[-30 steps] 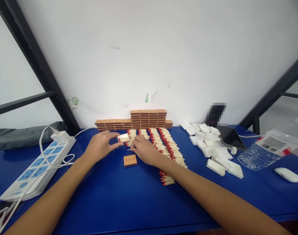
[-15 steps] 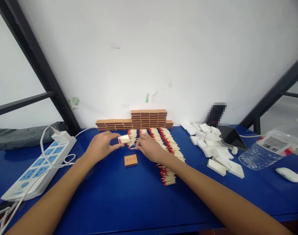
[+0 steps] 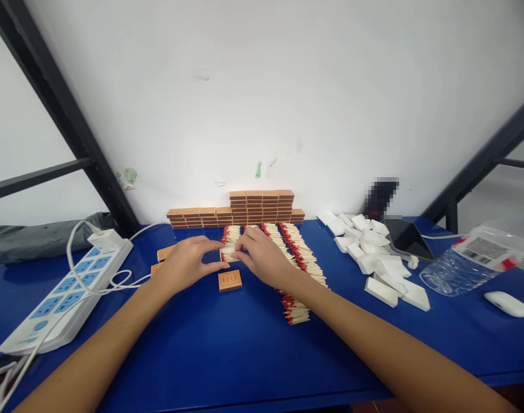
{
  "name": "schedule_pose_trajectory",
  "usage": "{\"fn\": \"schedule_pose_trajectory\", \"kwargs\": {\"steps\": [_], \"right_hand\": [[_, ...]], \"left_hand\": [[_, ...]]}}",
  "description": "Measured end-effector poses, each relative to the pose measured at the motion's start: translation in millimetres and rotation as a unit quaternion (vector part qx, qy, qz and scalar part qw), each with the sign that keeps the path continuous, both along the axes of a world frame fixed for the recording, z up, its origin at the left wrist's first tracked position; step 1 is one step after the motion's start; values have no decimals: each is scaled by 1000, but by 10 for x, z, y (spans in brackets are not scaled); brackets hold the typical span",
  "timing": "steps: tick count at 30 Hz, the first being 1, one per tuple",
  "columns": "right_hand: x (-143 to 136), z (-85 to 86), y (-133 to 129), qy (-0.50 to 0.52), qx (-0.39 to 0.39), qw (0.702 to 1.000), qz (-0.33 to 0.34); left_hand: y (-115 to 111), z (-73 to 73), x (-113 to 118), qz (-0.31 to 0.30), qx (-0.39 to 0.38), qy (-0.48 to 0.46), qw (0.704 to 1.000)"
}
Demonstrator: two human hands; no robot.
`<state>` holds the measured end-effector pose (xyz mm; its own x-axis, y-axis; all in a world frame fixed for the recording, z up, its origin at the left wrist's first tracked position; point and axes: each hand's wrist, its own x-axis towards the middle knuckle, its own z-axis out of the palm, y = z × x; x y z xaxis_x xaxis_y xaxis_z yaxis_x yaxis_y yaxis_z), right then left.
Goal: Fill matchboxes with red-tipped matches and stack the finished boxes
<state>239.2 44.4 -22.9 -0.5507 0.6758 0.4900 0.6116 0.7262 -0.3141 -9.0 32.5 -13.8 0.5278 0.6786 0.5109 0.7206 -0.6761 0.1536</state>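
Between thumb and fingers, my left hand [image 3: 191,259] grips a small white matchbox tray [image 3: 228,250] with red-headed matches in it. My right hand [image 3: 259,255] is closed in a pinch at the tray's right end. Whatever its fingertips hold is hidden. Just in front lies an orange matchbox cover [image 3: 230,280], flat on the blue table. Loose matches [image 3: 231,234] lie in a row behind the tray, and longer rows of matches [image 3: 302,252] run beside and partly under my right forearm.
Matchboxes [image 3: 262,207] are stacked along the wall. Two more orange boxes [image 3: 165,253] sit by my left wrist. White trays [image 3: 382,291] are heaped at the right, near a phone [image 3: 408,238], a plastic bottle [image 3: 460,267] and a white case [image 3: 508,304]. A power strip [image 3: 68,292] with cables lies left.
My left hand has moved right with the tray, bringing it to the right hand's fingertips. My right hand has shifted slightly left and up. Two orange boxes now show behind my left wrist.
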Motion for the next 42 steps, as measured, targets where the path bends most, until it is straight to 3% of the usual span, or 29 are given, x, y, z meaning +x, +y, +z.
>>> {"fn": "schedule_pose_trajectory", "kwargs": {"steps": [5, 9, 22, 42], "right_hand": [[83, -51, 88, 14, -8, 1000, -10], [57, -99, 146, -33, -22, 999, 28], [15, -148, 182, -103, -17, 994, 23], [23, -140, 168, -84, -40, 996, 13]], "left_hand": [[57, 104, -122, 72, -24, 18, 997], [88, 147, -190, 109, -32, 36, 993], [87, 117, -161, 98, -23, 47, 994], [87, 112, -161, 106, -31, 54, 992]]}}
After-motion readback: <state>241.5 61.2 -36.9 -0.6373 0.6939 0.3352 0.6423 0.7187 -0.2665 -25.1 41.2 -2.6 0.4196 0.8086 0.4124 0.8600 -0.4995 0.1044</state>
